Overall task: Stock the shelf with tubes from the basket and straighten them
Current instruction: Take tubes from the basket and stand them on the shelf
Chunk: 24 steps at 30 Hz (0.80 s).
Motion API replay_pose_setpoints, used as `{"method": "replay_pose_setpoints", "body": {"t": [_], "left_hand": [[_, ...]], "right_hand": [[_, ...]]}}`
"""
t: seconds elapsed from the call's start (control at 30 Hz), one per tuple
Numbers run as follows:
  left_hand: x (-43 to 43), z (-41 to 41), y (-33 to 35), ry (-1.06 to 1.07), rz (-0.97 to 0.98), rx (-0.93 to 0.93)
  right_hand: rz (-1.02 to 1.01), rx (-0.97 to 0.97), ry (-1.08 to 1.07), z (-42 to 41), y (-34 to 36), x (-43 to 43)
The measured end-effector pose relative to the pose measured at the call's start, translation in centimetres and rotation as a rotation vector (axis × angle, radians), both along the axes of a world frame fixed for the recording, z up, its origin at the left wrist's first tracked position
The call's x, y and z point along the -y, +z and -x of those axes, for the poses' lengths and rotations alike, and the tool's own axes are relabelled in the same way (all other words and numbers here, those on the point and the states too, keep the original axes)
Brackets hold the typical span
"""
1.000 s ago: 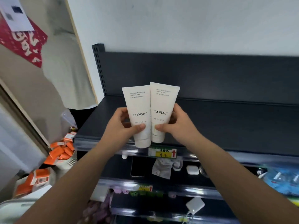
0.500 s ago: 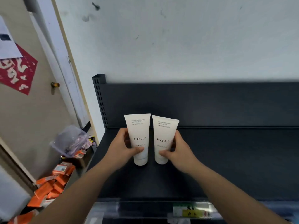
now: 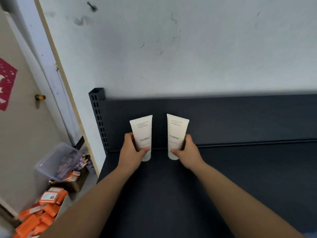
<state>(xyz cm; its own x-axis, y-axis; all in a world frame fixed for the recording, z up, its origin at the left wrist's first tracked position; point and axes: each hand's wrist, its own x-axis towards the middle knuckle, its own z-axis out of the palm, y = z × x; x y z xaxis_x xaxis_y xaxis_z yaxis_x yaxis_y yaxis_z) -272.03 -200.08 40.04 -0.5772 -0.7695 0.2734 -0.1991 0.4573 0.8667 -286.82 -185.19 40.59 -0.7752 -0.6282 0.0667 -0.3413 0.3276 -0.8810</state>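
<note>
Two white FLORAL tubes stand cap-down near the back of the dark top shelf [image 3: 240, 169]. My left hand [image 3: 131, 152] grips the left tube [image 3: 141, 133] around its lower half. My right hand [image 3: 186, 152] grips the right tube [image 3: 177, 133] the same way. A gap about one tube wide separates them. Both tubes lean slightly outward at the top. The basket is not in view.
The shelf's perforated upright post [image 3: 98, 117] stands just left of the tubes, with the dark back panel [image 3: 240, 117] behind them. On the floor to the left are a clear plastic bin [image 3: 58, 160] and several orange packets [image 3: 42, 212].
Both hands carried the tubes up over the shelf edge, set them down near the back, and moved them apart. They were touching one second ago.
</note>
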Motion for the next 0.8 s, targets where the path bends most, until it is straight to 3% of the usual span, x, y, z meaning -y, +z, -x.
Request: {"method": "replay_pose_setpoints", "body": {"t": [0.4, 0.8], "left_hand": [[-1.9, -2.0, -0.2, 0.045, -0.032, 0.270], [-13.0, -10.0, 0.4, 0.046, 0.128, 0.714]], "right_hand": [[-0.147, 0.005, 0.047, -1.4, -0.1, -2.9], [-0.387, -0.368, 0.366, -5.4, 0.3, -12.1]]}}
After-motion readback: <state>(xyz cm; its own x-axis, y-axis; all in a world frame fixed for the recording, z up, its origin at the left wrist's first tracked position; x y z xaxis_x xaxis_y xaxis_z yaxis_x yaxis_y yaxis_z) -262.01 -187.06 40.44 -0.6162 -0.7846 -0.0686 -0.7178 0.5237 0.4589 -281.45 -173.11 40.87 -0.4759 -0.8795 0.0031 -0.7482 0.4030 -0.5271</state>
